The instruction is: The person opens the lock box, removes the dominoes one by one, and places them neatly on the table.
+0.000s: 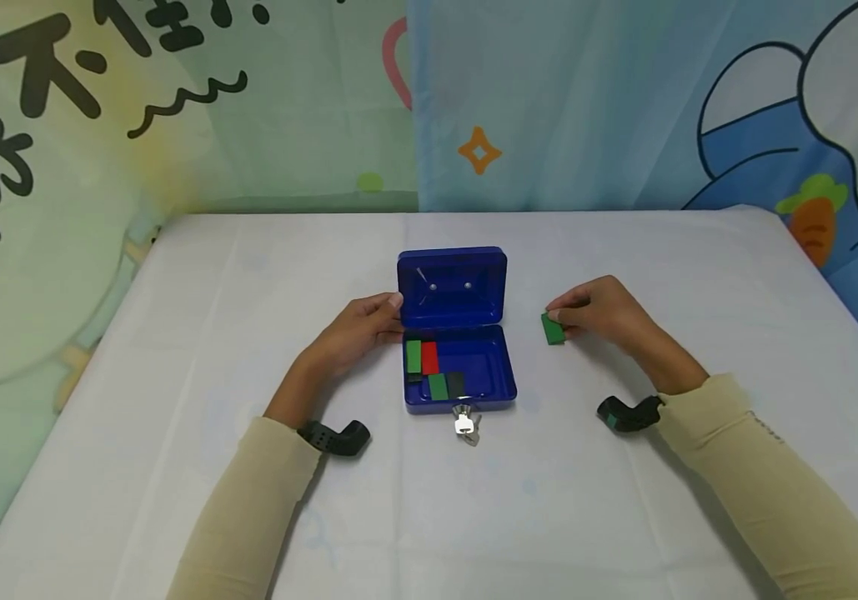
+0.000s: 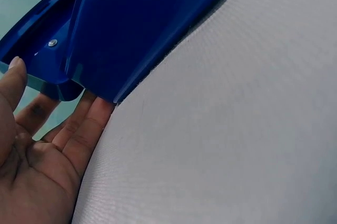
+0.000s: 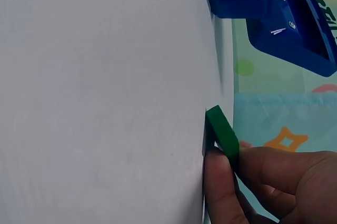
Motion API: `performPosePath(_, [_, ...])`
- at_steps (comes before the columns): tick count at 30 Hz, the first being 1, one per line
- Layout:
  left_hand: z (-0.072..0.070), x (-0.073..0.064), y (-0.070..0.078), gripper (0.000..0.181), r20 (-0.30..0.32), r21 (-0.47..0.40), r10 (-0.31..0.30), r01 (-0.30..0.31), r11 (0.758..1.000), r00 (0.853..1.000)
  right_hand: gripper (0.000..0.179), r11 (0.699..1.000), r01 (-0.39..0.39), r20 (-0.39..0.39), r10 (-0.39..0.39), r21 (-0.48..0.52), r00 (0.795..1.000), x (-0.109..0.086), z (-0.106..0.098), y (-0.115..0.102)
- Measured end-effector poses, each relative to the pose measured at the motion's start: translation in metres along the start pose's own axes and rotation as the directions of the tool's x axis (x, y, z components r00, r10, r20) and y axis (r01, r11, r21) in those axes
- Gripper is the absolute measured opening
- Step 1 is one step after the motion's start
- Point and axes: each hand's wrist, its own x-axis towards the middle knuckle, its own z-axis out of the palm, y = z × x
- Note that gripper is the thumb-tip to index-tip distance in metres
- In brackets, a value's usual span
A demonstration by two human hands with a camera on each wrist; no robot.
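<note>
Got the green block (image 1: 555,332) pinched in the right hand (image 1: 607,311), clear of the open blue box (image 1: 492,362) on its right, angled roughly front-to-back lengthwise, plus holding the box's left edge with the left hand (image 1: 359,327).

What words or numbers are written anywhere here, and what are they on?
Big dark characters on the left backdrop: tilted and cut off, so I can't read them for sure.
Tiny marks on the right sleeve: too small to read.
Blue box, green block: no writing shows.
</note>
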Motion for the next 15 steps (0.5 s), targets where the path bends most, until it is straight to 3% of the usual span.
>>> performPosePath(15, [-0.0005, -0.0016, 0.0003, 0.044, 0.009, -0.008, 0.013, -0.013, 1.0, 1.0, 0.022, 1.0, -0.02, -0.017, 0.02, 0.02, 1.0, -0.0014, 0.0073, -0.0003])
